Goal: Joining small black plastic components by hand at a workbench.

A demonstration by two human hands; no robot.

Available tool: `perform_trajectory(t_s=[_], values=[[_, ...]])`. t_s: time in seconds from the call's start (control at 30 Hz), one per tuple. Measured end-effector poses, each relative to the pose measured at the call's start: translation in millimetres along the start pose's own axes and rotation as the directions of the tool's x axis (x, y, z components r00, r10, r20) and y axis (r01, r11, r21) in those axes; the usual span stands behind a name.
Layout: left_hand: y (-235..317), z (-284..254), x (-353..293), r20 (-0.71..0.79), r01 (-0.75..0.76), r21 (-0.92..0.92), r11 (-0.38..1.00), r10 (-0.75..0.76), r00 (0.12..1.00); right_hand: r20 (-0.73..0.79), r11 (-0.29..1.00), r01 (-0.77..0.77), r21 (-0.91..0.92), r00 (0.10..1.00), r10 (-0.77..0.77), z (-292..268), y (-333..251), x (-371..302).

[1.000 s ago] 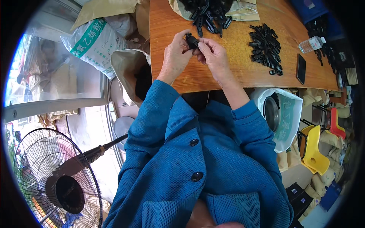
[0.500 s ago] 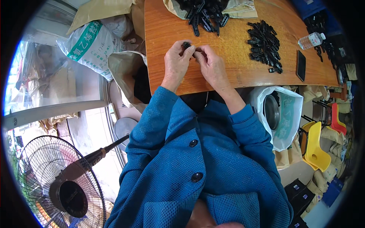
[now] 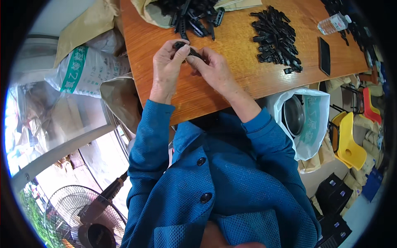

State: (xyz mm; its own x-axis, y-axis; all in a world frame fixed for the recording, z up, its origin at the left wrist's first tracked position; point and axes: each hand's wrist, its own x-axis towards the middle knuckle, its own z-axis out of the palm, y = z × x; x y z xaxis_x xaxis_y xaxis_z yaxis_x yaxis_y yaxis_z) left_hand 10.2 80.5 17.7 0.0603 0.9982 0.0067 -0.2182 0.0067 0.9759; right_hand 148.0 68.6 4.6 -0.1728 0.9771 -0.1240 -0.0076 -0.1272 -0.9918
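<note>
A small black plastic part (image 3: pixel 193 52) is held between my two hands, just above the near left of the wooden table (image 3: pixel 231 93). My left hand (image 3: pixel 166 66) is closed, thumb and fingers pinching the part's left end. The other end sits in the closed fingers of my right hand (image 3: pixel 211 69). Its exact kind is partly covered by my fingers. Just beyond my hands, a heap of black plastic parts (image 3: pixel 192 18) spills from an open sack. Farther right lies another pile of slim black parts (image 3: pixel 275 39).
A clear bottle (image 3: pixel 333 25) and a black phone (image 3: pixel 324 56) lie on the table's right side. Below its edge hangs a white sack with a round metal pan (image 3: pixel 292 115). A fan (image 3: pixel 89 219) stands lower left. Yellow chairs (image 3: pixel 348 142) are at the right.
The view has shifted, so the table and piles sit differently in the picture. More of the black part now shows between my hands, which both still hold it.
</note>
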Motion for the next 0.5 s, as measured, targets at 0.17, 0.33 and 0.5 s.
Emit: perform_trajectory(t_s=[0.17,0.33,0.5], values=[[-4.5,22.6,35.5,0.048,0.000,0.067,0.998,-0.004,0.999,-0.060,0.997,0.007,0.071,0.998,-0.003,-30.3,9.8,23.7],[-0.7,5.6,77.6,-0.013,0.066,0.093,0.993,-0.065,0.998,0.123,0.735,0.324,-0.596,0.941,-0.315,-96.0,-21.0,37.5],[-5.8,-9.6,114.0,0.039,-0.091,0.906,0.414,0.134,0.990,0.277,-0.050,0.277,-0.960,0.896,-0.347,-173.0,-33.8,39.5]])
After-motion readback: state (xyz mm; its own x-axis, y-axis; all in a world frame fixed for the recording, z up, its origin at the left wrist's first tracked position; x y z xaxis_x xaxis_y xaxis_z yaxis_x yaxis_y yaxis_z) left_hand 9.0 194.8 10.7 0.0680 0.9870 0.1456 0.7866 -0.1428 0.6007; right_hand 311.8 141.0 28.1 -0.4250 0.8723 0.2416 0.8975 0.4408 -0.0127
